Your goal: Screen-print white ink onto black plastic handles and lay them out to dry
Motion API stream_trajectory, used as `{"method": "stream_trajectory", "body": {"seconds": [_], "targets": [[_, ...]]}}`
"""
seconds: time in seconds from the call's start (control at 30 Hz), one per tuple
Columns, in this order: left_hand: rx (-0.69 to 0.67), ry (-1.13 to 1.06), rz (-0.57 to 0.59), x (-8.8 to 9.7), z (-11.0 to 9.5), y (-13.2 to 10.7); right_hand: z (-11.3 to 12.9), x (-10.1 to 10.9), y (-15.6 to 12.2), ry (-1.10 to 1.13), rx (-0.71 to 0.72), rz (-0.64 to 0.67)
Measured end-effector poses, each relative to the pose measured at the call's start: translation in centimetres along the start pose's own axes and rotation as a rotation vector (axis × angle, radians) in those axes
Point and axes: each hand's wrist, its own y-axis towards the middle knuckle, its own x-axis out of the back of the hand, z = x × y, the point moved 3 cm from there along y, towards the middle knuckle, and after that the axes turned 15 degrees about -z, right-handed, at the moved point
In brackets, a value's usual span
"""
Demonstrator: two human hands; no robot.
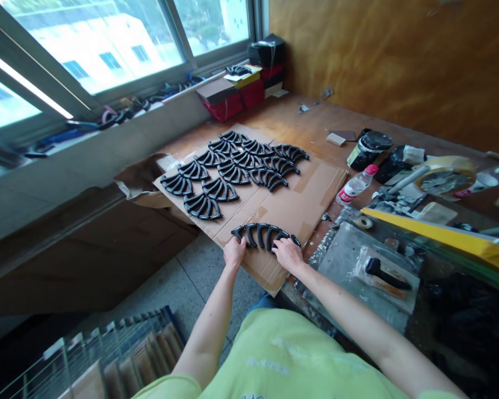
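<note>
A row of black curved pieces (261,234) lies on the near part of a brown cardboard sheet (299,208). My left hand (234,252) grips the left end of that row, fingers curled on the outer piece. My right hand (288,254) rests on the right end, fingers bent over the pieces. Farther back on the cardboard, several fans of the same black curved pieces (233,169) lie in rows.
A plastic water bottle (355,187) lies right of the cardboard, beside a black tub (369,148) and a tape roll (444,176). A black-handled tool (385,273) rests on a grey board. Red boxes (235,100) stand by the window. A wire rack (108,354) sits at lower left.
</note>
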Motion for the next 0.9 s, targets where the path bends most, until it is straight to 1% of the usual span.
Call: {"method": "stream_trajectory", "body": {"seconds": [0.13,0.17,0.23,0.3,0.33,0.37,0.4,0.43,0.5,0.6,0.7,0.8,0.9], "targets": [[-0.067,-0.034,0.032,0.3,-0.8,0.6,0.2,-0.2,0.5,0.06,-0.042,0.012],[-0.07,-0.035,0.021,0.6,-1.0,0.5,0.3,-0.3,0.6,0.072,-0.05,0.015],[-0.123,-0.059,-0.066,1.3,-1.6,-0.2,0.3,-0.5,0.6,0.096,-0.066,0.015],[-0.277,-0.112,-0.155,1.8,-2.9,-1.7,0.2,-0.7,0.7,0.126,-0.08,0.008],[-0.368,-0.135,-0.166,1.8,-3.8,-2.8,0.1,-0.8,0.7,0.144,-0.093,0.006],[-0.446,-0.144,-0.149,1.6,-4.7,-3.8,-0.1,-0.8,0.7,0.164,-0.109,0.008],[-0.492,-0.136,-0.111,1.2,-5.5,-4.8,-0.2,-0.9,0.8,0.189,-0.131,0.016],[-0.506,-0.116,-0.08,0.8,-6.1,-5.6,-0.4,-1.0,0.9,0.216,-0.157,0.029],[-0.481,-0.07,-0.058,0.2,-7.1,-6.4,-0.6,-1.0,1.2,0.272,-0.223,0.058],[-0.466,-0.034,-0.058,-0.3,-7.7,-6.3,-0.9,-1.0,1.6,0.353,-0.331,0.072],[-0.48,-0.022,-0.07,-0.2,-7.4,-5.6,-0.8,-1.0,1.7,0.424,-0.435,0.041],[-0.478,-0.018,-0.069,-0.3,-6.9,-5.1,-0.4,-1.0,1.5,0.472,-0.505,0.016],[-0.528,-0.026,-0.073,-0.8,-6.6,-4.2,0.0,-1.2,1.4,0.492,-0.576,0.009]]}}
